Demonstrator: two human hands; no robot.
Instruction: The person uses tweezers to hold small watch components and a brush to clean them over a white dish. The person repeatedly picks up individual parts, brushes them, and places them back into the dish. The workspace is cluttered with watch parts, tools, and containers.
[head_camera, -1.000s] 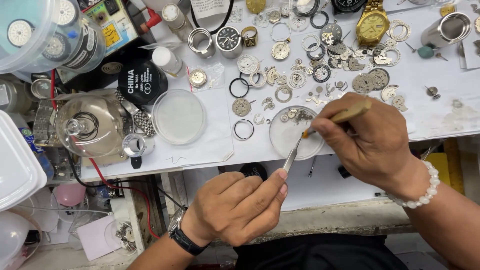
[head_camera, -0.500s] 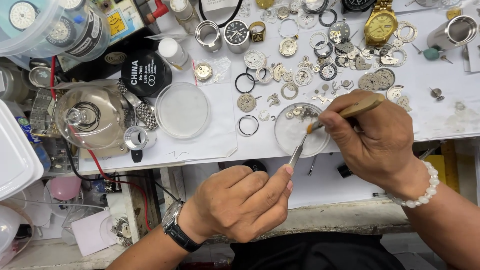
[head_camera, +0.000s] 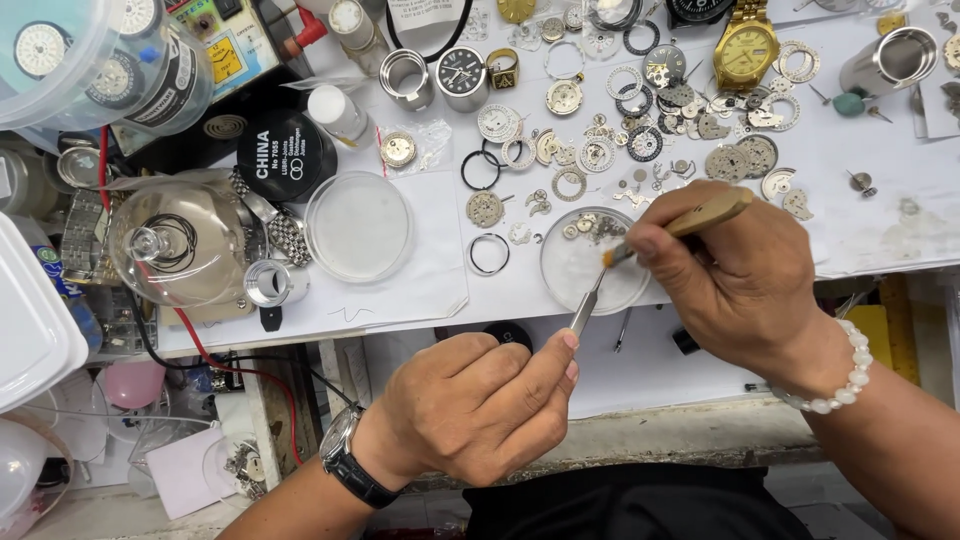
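My left hand grips steel tweezers whose tips reach up into a small clear round dish at the bench's front edge. My right hand holds a small brush with a tan handle, its bristles down over the dish beside the tweezer tips. Tiny metal watch parts lie in the far half of the dish. A dark wristwatch sits on my left wrist and a white bead bracelet on my right.
Many loose watch gears, rings and movements are scattered on the white bench paper. A gold wristwatch, a second clear dish, a glass dome, a black round tin and plastic tubs at the left.
Both hands stay over the dish; the brush and tweezer tips have shifted slightly within it. The view has drifted a little.
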